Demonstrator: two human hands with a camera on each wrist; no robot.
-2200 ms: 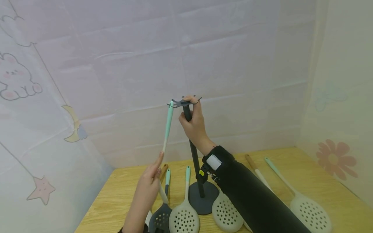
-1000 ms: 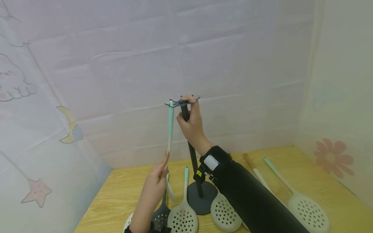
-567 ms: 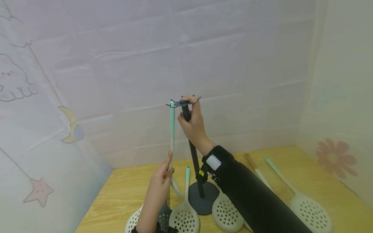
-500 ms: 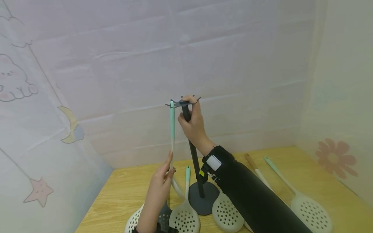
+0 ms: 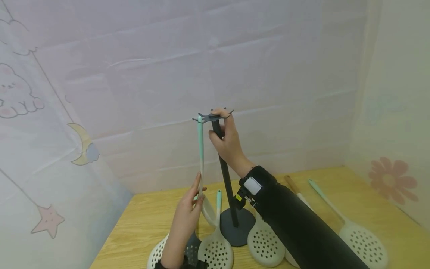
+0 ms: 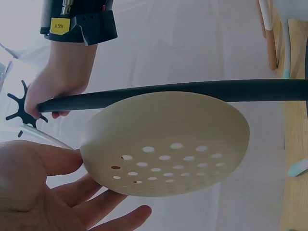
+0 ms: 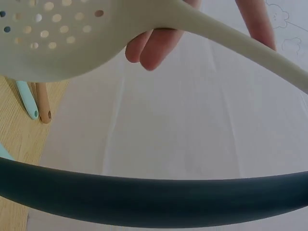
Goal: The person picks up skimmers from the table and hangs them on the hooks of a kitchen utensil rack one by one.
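Head: my right hand [image 5: 227, 144] grips stand pole [image 5: 226, 175] near top; skimmer [image 5: 201, 149] hangs from hook, my left hand [image 5: 189, 211] fingers straight, touching its handle. L wrist: palm [image 6: 43, 187] open behind skimmer bowl [image 6: 168, 144]. R wrist: pole [image 7: 154, 199] close, grip itself unseen.

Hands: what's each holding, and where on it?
Right hand grips the stand high on its pole. Left hand steadies the hanging skimmer at its lower handle.

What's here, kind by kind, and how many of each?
Cream skimmers: 4, one hanging, three lying
Dark slotted spoon: 1
Wooden-handled utensil, head hidden: 1
Black stand: 1
Total: 7
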